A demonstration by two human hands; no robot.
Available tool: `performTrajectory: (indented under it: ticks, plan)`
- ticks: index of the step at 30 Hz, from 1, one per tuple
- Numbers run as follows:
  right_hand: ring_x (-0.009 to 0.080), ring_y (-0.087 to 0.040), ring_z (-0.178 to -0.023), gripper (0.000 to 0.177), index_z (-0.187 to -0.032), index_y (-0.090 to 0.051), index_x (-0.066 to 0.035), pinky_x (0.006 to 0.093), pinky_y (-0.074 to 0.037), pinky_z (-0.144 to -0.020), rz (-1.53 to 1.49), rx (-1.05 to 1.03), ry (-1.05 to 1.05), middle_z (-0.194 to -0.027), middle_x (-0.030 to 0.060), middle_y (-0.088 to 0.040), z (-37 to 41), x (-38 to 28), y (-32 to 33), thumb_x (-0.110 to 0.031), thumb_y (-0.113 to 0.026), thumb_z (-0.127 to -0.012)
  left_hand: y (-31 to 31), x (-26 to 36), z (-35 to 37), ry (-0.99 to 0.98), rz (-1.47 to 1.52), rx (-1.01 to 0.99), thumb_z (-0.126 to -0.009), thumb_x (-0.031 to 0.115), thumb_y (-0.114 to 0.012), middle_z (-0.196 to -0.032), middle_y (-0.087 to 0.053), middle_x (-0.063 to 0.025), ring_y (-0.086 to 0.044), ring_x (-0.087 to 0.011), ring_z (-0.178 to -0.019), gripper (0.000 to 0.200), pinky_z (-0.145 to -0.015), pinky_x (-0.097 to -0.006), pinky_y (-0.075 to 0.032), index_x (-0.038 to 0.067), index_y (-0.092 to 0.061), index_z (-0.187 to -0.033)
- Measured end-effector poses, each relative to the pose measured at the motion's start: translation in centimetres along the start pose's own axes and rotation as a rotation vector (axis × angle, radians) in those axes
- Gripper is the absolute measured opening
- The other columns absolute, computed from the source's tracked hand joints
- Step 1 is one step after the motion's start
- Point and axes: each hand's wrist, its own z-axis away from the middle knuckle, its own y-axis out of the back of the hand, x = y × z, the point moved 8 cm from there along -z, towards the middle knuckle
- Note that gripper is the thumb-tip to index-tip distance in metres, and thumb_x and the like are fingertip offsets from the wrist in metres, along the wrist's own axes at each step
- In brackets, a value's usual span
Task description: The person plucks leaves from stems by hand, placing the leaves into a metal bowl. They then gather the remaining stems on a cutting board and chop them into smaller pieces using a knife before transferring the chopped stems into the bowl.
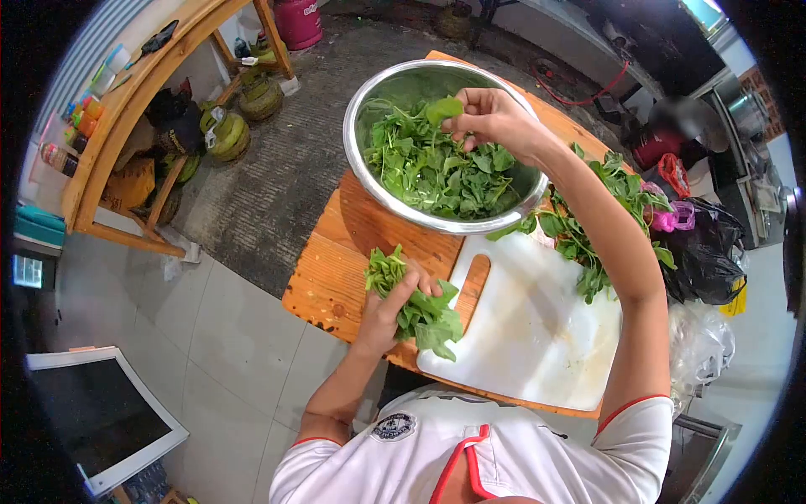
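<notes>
My left hand (393,304) is closed around a bunch of leafy greens (430,323), its cut stems pointing up and its leaves hanging over the near edge of the wooden table (323,277). Above the large steel bowl (363,172), my right hand (491,122) pinches a single green leaf (443,109). Plenty of picked leaves (437,168) lie inside the bowl. A white cutting board (537,319) with a handle slot lies in front of me. More leafy greens on stems (579,239) are heaped at the board's far right, partly behind my right forearm.
A black plastic bag (709,252) and a clear plastic bag (701,344) are at the table's right. Pink and red plastic (672,214) sits by the greens. On the left are a wooden shelf (143,109), green gas cylinders (225,134) and a white-framed screen (109,416).
</notes>
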Motion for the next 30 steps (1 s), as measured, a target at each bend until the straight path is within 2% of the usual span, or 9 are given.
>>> performTrajectory:
  ticks: [6,8,10,12,15,18,19,23,30]
  plan:
    - [0.0206,-0.067,-0.096,0.016,-0.101,-0.055,-0.001,0.0318,-0.058,-0.084,-0.254,0.064,0.138,-0.102,0.0111,-0.064,4.8,-2.3,-0.3,-0.009,-0.063,-0.089,0.4,-0.8,-0.3,0.082,0.105,-0.002,-0.095,0.030,-0.057,-0.081,-0.055,-0.0046,-0.060,-0.0177,-0.086,0.026,-0.081,-0.0337,-0.048,0.007,-0.052,-0.085]
    - [0.0224,-0.067,-0.100,0.015,-0.101,-0.054,0.000,0.0336,-0.057,-0.088,-0.320,0.047,0.200,-0.105,0.0123,-0.065,7.1,-3.4,-1.4,-0.008,-0.061,-0.090,0.1,-1.4,-0.4,0.128,0.156,-0.019,-0.096,0.034,-0.055,-0.081,-0.056,-0.0039,-0.061,-0.0165,-0.086,0.030,-0.078,-0.0318,-0.051,0.004,-0.056,-0.097]
    - [0.0239,-0.064,-0.109,0.012,-0.103,-0.052,-0.001,0.0337,-0.055,-0.092,0.012,0.055,0.359,-0.115,0.0190,-0.064,8.6,-3.2,-2.6,-0.005,-0.053,-0.092,-0.2,-1.8,-0.4,0.177,0.212,-0.025,-0.097,0.035,-0.054,-0.082,-0.057,-0.0035,-0.061,-0.0162,-0.086,0.034,-0.077,-0.0311,-0.053,0.003,-0.056,-0.105]
    - [0.0189,-0.066,-0.103,0.013,-0.104,-0.053,-0.002,0.0303,-0.055,-0.090,-0.240,0.010,0.090,-0.113,0.0170,-0.065,9.7,-1.9,-2.7,-0.007,-0.051,-0.092,-0.7,-2.1,-0.2,0.191,0.223,-0.045,-0.097,0.037,-0.054,-0.082,-0.057,-0.0031,-0.061,-0.0159,-0.085,0.038,-0.076,-0.0307,-0.054,0.003,-0.055,-0.114]
    - [0.0139,-0.066,-0.095,0.015,-0.107,-0.054,-0.003,0.0263,-0.055,-0.086,0.095,0.196,0.100,-0.111,0.0146,-0.066,10.3,-1.4,0.7,-0.010,-0.050,-0.094,-1.4,-2.6,0.0,0.223,0.255,-0.060,-0.097,0.037,-0.054,-0.082,-0.057,-0.0028,-0.061,-0.0156,-0.085,0.037,-0.076,-0.0304,-0.053,0.003,-0.056,-0.113]
    - [0.0113,-0.064,-0.089,0.020,-0.110,-0.055,-0.001,0.0236,-0.055,-0.083,-0.292,0.242,0.132,-0.113,0.0138,-0.066,10.1,-0.9,2.7,-0.013,-0.049,-0.096,-1.6,-3.6,0.6,0.244,0.248,-0.058,-0.096,0.036,-0.055,-0.082,-0.058,-0.0023,-0.061,-0.0153,-0.085,0.037,-0.076,-0.0301,-0.053,0.003,-0.056,-0.113]
    - [0.0145,-0.064,-0.097,0.020,-0.107,-0.054,0.002,0.0263,-0.055,-0.084,-0.495,0.225,0.034,-0.117,0.0171,-0.065,10.0,-0.1,2.8,-0.016,-0.048,-0.098,-1.8,-3.7,0.8,0.245,0.242,-0.061,-0.096,0.036,-0.055,-0.082,-0.058,-0.0021,-0.061,-0.0152,-0.085,0.037,-0.076,-0.0299,-0.053,0.003,-0.056,-0.113]
    - [0.0141,-0.064,-0.092,0.023,-0.112,-0.051,0.002,0.0257,-0.054,-0.085,-0.764,0.167,0.012,-0.115,0.0167,-0.065,10.6,0.6,2.0,-0.015,-0.048,-0.097,-2.9,-3.3,1.0,0.242,0.201,-0.042,-0.099,0.037,-0.049,-0.079,-0.056,-0.0025,-0.060,-0.0155,-0.085,0.032,-0.074,-0.0309,-0.054,0.006,-0.056,-0.106]
    - [0.0166,-0.062,-0.085,0.030,-0.109,-0.038,-0.007,0.0333,-0.052,-0.079,-0.240,0.020,0.455,-0.095,0.0149,-0.065,17.6,-4.4,-6.4,-0.004,-0.060,-0.089,-3.9,-3.9,0.8,0.247,0.284,-0.083,-0.095,0.039,-0.058,-0.087,-0.059,-0.0032,-0.062,-0.0143,-0.086,0.045,-0.077,-0.0296,-0.054,0.003,-0.051,-0.122]
